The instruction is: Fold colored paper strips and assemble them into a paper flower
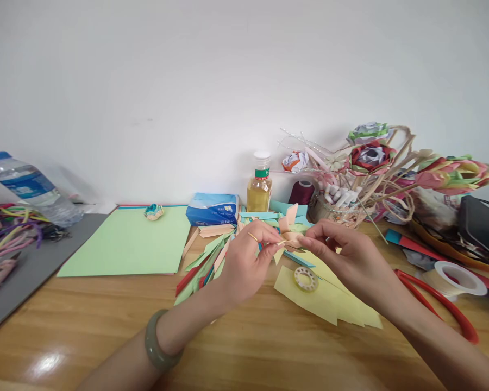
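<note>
Both my hands meet over the middle of the table, pinching a peach paper strip (pixel 287 220) between them. My left hand (pixel 246 260), with a ring and a green bangle on that arm, is closed on its near end, where the paper looks thin. My right hand (pixel 344 258) pinches the other side between thumb and forefinger. One part of the strip sticks up above the fingertips. Beneath the hands lie cut paper strips (pixel 204 260) in green, red, peach and blue. Yellow paper sheets (pixel 330 304) lie below my right hand, with a tape roll (pixel 306 279) on top.
Green paper (pixel 130 250) lies at left with a small paper flower (pixel 154 212). Behind stand a tissue pack (pixel 212 209) and a glue bottle (pixel 259 190). At right are paper flowers (pixel 370 157) in a jar, red-handled scissors (pixel 452 309) and a white spool (pixel 456 279).
</note>
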